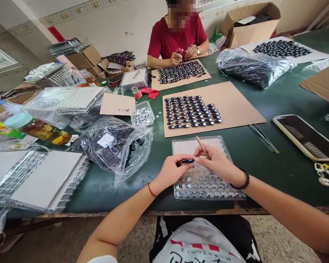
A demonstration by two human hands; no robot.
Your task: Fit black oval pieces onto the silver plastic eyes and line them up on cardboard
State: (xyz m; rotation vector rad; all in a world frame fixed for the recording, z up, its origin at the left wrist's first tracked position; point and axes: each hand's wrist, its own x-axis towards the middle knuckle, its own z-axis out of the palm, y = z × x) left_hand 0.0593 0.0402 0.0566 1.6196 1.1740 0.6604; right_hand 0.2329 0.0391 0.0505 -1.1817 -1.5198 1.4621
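Observation:
My left hand (171,170) pinches a small black oval piece (187,160) between thumb and fingers above a clear plastic tray (181,145). The tray's near rows hold several shiny round parts (203,184). My right hand (218,163) grips a thin wooden stick (200,143) and its fingertips touch the same black piece. Beyond the tray lies a brown cardboard sheet (235,106) with rows of black oval pieces (192,111).
A clear bag of black pieces (113,146) lies left of the tray. A small box of silver parts (143,115) sits behind it. Tweezers (263,137) and a phone (307,137) lie to the right. A person in red (178,36) works across the green table (276,160).

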